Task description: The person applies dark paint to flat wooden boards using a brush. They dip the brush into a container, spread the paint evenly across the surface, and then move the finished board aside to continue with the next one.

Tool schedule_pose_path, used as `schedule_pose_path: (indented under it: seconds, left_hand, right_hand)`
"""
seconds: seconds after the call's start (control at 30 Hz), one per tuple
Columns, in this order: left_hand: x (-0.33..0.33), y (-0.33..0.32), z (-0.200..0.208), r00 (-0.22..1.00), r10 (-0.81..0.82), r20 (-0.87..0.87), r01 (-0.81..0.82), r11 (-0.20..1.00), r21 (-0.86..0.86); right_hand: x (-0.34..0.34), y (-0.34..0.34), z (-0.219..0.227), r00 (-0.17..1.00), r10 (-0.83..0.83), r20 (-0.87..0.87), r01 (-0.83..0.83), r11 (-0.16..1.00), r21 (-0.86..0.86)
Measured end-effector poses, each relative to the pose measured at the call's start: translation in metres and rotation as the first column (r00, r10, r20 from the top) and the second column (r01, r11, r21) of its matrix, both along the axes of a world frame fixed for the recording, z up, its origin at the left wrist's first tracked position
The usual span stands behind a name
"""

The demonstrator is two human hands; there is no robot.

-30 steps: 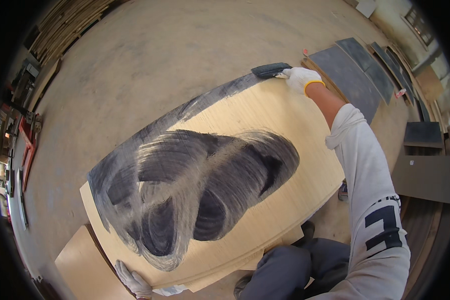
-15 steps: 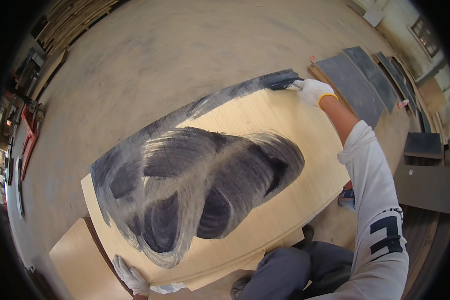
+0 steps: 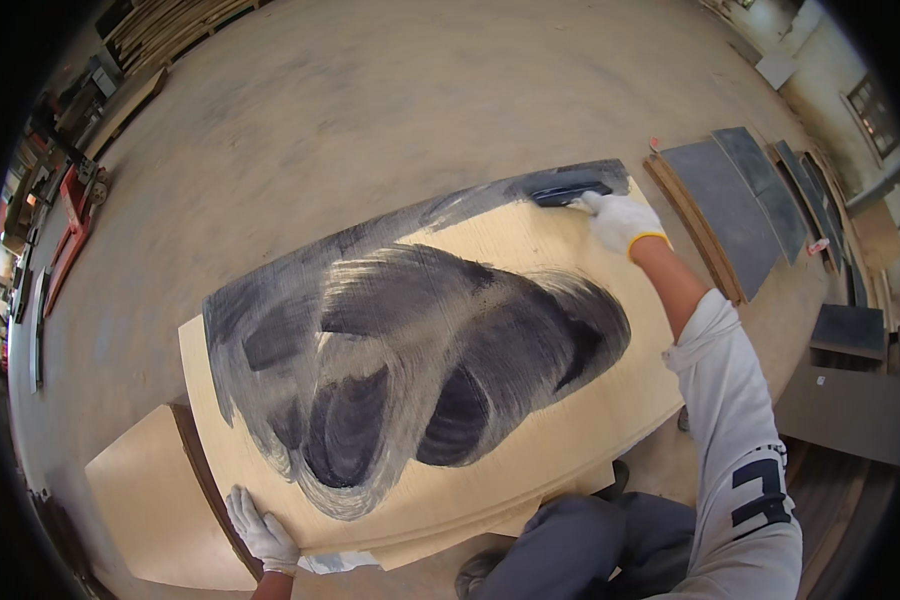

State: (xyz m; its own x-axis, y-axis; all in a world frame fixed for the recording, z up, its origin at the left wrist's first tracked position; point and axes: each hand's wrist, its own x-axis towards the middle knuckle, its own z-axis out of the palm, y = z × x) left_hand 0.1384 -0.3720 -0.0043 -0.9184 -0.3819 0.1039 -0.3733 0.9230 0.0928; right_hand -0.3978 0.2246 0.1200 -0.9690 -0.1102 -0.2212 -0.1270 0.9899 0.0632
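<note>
Plywood sheet [image 3: 540, 235] is lying before the knees [image 3: 570, 535], apparently being coated: right hand [image 3: 622, 220] is gripping a dark spreader [image 3: 568, 192] by the far edge; left hand [image 3: 262, 535], fingers extended, is resting near-left; next stroke's likely needing even pressure.

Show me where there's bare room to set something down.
Open floor spreads beyond the far edge of the panel, between the red pallet jack and the dark boards. On the panel, bare wood lies between the dark coating and the near edge. Crowded: the far right corner, with the right hand and black applicator, and the boards' side.
</note>
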Motion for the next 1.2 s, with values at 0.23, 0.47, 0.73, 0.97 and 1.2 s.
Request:
schedule_pose_path:
  seconds: [0.23,0.47,0.73,0.97,1.2]
  left_hand:
    - [0.008,-0.006,-0.005,0.999,-0.019,-0.044,0.019,1.0,-0.009]
    - [-0.003,0.004,-0.003,0.997,-0.033,-0.072,0.033,0.999,-0.008]
    - [-0.011,0.007,-0.005,0.996,-0.026,-0.084,0.028,0.999,0.02]
    - [0.016,-0.01,-0.005,0.996,0.001,-0.085,0.0,1.0,0.006]
    - [-0.009,0.007,0.001,0.995,-0.016,-0.099,0.022,0.998,0.057]
  right_hand:
    - [0.078,-0.112,0.016,0.99,0.106,0.091,-0.102,0.994,-0.05]
    - [0.049,-0.162,-0.004,0.996,0.091,0.019,-0.089,0.992,-0.092]
    - [0.039,-0.152,0.012,0.999,0.046,0.016,-0.045,0.997,-0.063]
    - [0.098,-0.222,0.023,0.956,0.219,0.196,-0.206,0.975,-0.084]
    - [0.103,-0.193,0.009,0.996,-0.048,0.081,0.053,0.996,-0.066]
